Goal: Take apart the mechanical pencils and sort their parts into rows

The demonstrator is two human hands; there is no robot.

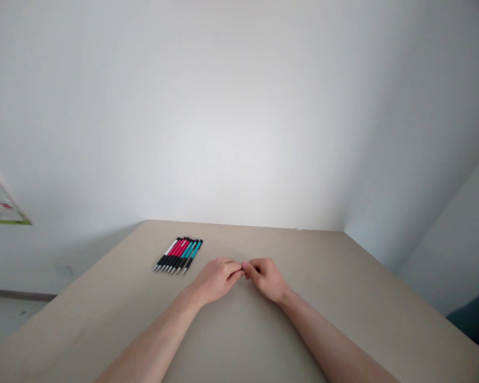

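My left hand (pixel 219 277) and my right hand (pixel 266 277) meet above the middle of the table, their fingertips touching. Both are closed in a pinch. A small dark bit shows between the fingertips, but the fingers hide what it belongs to. To the left of my left hand lies a row of pens (pixel 179 255), side by side and slanted, silver tips toward me. They have black grips, with white, red and teal barrels.
The beige table (pixel 327 298) reaches back to a white wall (pixel 239 127). A small white piece (pixel 299 229) is at its far edge. On the left wall hangs a poster (pixel 0 202). Something dark teal (pixel 475 314) stands beyond the table's right edge.
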